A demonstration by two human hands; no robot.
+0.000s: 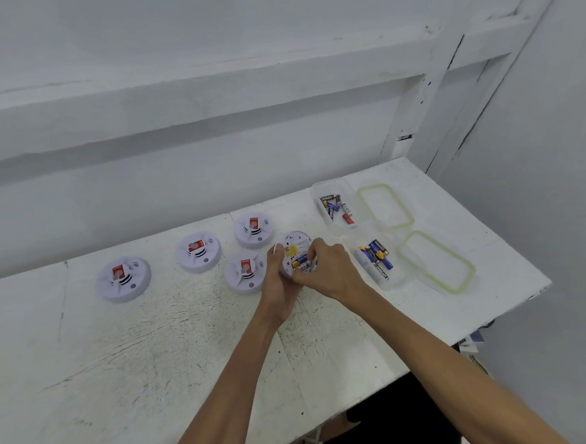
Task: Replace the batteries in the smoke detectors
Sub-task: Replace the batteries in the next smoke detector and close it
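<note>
White detector [298,242]: underside up, left hand [278,284] curled round its edge
right hand [332,271]: pinching blue-gold battery [301,264] in its compartment

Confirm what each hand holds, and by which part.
Left hand grips the flipped smoke detector by its left rim, thumb over the edge. Right hand pinches a battery in its back compartment; the exact spot is hidden.
</note>
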